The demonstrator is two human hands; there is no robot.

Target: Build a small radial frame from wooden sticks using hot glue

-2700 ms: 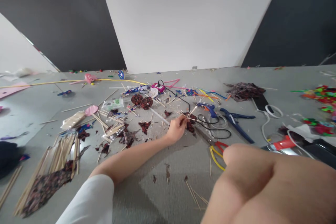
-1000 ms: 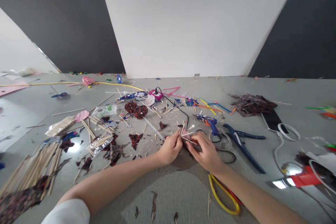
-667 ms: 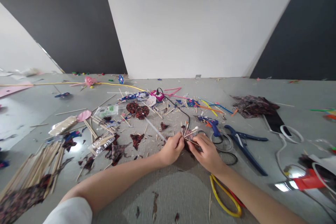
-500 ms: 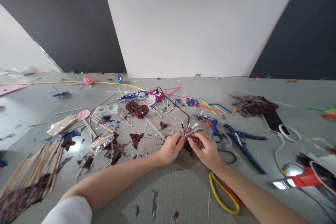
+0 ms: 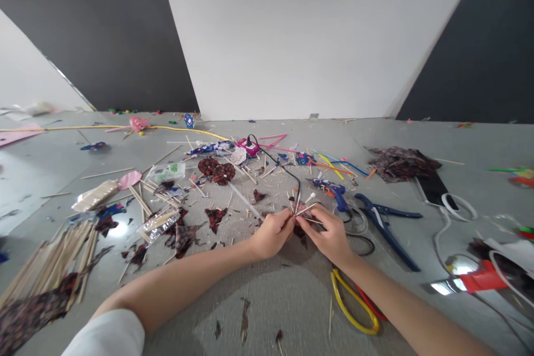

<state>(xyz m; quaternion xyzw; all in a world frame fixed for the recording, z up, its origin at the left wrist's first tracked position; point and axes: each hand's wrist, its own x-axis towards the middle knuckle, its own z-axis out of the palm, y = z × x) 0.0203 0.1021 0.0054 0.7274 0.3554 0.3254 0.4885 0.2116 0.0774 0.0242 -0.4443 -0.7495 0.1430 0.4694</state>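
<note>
Both hands meet at the middle of the work surface around a small cluster of thin wooden sticks (image 5: 305, 209) with dark patterned cloth (image 5: 301, 235) beneath. My left hand (image 5: 274, 233) is closed, thumb and fingers pinching the cluster from the left. From the right, my right hand (image 5: 327, 235) pinches at the same sticks, its fingertips almost touching the left ones. Some sticks fan upward and outward between the fingers, one with a white tip. The exact grip points are partly hidden by the fingers. A blue glue gun (image 5: 336, 192) lies just beyond my right hand.
Blue-handled cutters (image 5: 386, 228) and yellow-handled scissors (image 5: 354, 306) lie to the right. A pink power socket (image 5: 248, 146) is behind, with a black cord. Left are cloth scraps (image 5: 216, 218), round cloth-covered pieces (image 5: 224, 173) and a pile of sticks (image 5: 54, 261). A white panel (image 5: 325, 39) stands behind.
The view has tilted slightly, so the scene sits a little higher. My hands stay together at the cluster, and the sticks between the fingers have shifted angle a little.
</note>
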